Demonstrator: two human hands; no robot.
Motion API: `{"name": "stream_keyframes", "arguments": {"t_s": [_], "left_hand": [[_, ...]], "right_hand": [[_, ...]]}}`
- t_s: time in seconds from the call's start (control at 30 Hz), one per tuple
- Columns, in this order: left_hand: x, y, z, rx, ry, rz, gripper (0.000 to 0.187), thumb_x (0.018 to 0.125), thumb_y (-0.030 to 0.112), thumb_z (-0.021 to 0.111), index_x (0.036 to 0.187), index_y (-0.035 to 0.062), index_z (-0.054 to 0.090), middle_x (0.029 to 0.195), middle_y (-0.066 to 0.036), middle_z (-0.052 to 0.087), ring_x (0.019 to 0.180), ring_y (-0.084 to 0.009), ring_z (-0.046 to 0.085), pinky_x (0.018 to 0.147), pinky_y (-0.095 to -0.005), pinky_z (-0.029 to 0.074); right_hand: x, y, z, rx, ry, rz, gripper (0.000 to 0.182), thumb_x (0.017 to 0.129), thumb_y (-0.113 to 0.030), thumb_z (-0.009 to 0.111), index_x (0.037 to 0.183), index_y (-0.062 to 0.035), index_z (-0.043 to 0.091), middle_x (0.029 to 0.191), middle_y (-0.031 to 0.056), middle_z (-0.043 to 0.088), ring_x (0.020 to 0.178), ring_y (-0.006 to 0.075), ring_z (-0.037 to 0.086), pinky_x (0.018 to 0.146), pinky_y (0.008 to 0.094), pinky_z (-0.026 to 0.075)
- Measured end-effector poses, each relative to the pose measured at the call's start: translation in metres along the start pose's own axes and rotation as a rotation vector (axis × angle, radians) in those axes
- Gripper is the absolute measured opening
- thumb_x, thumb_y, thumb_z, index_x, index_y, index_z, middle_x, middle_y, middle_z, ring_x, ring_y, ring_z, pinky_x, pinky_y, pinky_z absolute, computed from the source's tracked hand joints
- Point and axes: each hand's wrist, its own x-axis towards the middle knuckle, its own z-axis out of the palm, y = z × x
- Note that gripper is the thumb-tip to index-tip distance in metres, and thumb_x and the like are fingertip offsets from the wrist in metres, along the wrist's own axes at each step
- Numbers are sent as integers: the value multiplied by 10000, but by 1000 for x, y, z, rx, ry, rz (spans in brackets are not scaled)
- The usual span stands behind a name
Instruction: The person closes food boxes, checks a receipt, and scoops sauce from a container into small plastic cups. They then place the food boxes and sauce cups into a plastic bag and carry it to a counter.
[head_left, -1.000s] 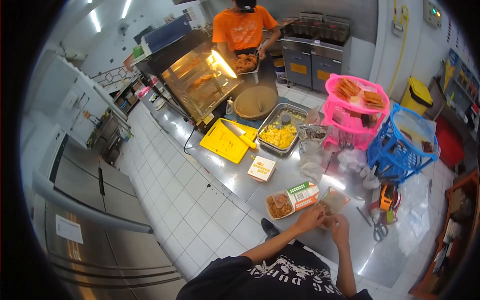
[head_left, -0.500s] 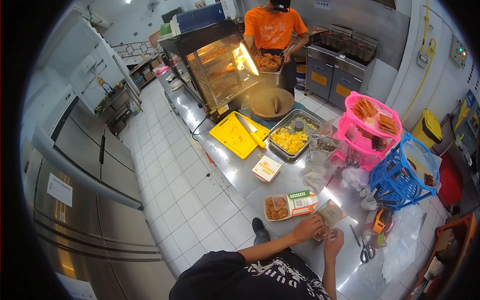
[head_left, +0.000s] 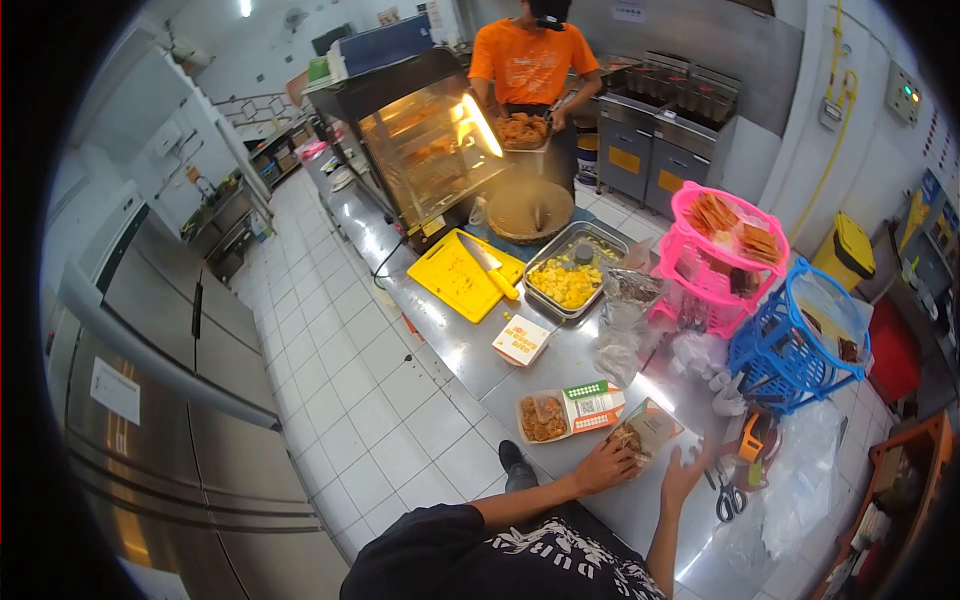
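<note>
My left hand (head_left: 606, 466) has its fingers curled over the near left side of a small food packet (head_left: 655, 425), pale with brown contents, lying on the steel table. My right hand (head_left: 684, 478) is off the packet, just right of it, fingers spread and slightly blurred, nothing in them. Left of the packet an open paper box (head_left: 596, 405) holds crumbed brown food (head_left: 543, 418). To the right of my right hand are black-handled scissors (head_left: 731, 502) and an orange tape dispenser (head_left: 757, 438).
Farther up the steel table (head_left: 475, 350) are a closed box (head_left: 521, 340), a yellow cutting board (head_left: 464, 276) with a knife (head_left: 490, 265), and a tray of yellow pieces (head_left: 566, 285). Pink (head_left: 715, 285) and blue (head_left: 790, 350) baskets stand right. Behind, a person (head_left: 532, 65) holds fried food.
My right hand has let go of the packet and moved right, its fingers opening. My left hand has shifted slightly left and down along the packet. The view has shifted a little.
</note>
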Motion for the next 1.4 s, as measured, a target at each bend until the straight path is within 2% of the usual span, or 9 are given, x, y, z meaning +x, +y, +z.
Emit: {"name": "stream_keyframes", "arguments": {"t_s": [0.07,0.13,0.27,0.4,0.53,0.63,0.73,1.07,1.4], "left_hand": [[7,2,0,4,20,-54,221,826,260,657,971,100,698,996,-30,578,1055,-230,511,896,-394,431],[6,9,-8,-47,-50,-140,218,820,264,665,965,103,689,976,-48,585,1032,-249,527,877,-410,433],[38,9,-53,-65,110,-204,188,787,216,673,921,86,653,1013,-108,632,972,-302,582,826,-440,467],[72,-18,-38,73,249,-379,509,834,313,703,1154,-52,548,1134,-270,544,1006,-420,541,829,-492,454],[115,-20,-26,-207,-171,-636,500,825,218,725,1189,3,458,1177,-224,573,994,-391,613,810,-470,496],[109,-20,-13,-329,-50,-540,351,815,163,710,1085,41,521,1011,-213,647,895,-426,622,736,-491,501],[96,-35,-3,-477,-196,-545,434,836,99,689,1211,42,478,1153,-205,627,1002,-387,633,839,-439,514],[14,-37,-36,-203,-470,241,634,769,61,672,1361,180,481,1422,-58,486,1278,-271,507,854,-359,568],[-24,-4,-41,-101,-619,203,659,760,-8,603,1381,185,494,1506,-133,332,1355,-362,382,1050,-387,437]], "right_hand": [[26,-3,17,-98,36,-401,609,842,-130,657,1396,-23,428,1203,140,560,964,261,581,859,351,460],[35,-10,14,-87,-252,-202,543,861,-161,657,1351,-1,486,1131,174,606,944,271,603,850,361,479],[39,-4,11,-165,-214,-448,460,853,-151,646,1277,1,551,1087,202,635,888,316,621,794,386,508],[49,-7,0,-65,-296,-215,413,849,-104,632,1235,-17,515,1079,193,640,917,334,629,814,406,492],[52,-9,-4,-91,-284,-254,429,863,-78,627,1271,-47,500,1116,165,653,936,285,641,726,368,483],[49,4,-14,-144,-248,-276,434,861,-70,625,1279,-52,507,1133,159,646,938,283,636,725,368,476],[46,7,-32,-230,-299,-321,428,859,-71,624,1274,-53,518,1105,159,637,956,304,620,793,396,476],[-34,48,-79,-444,-541,-726,301,814,-92,643,1107,-76,574,1268,96,583,1169,296,530,927,396,473],[-86,74,-96,-595,-617,-650,296,742,-82,708,977,-69,528,1453,101,428,1283,346,445,996,436,443]]}}
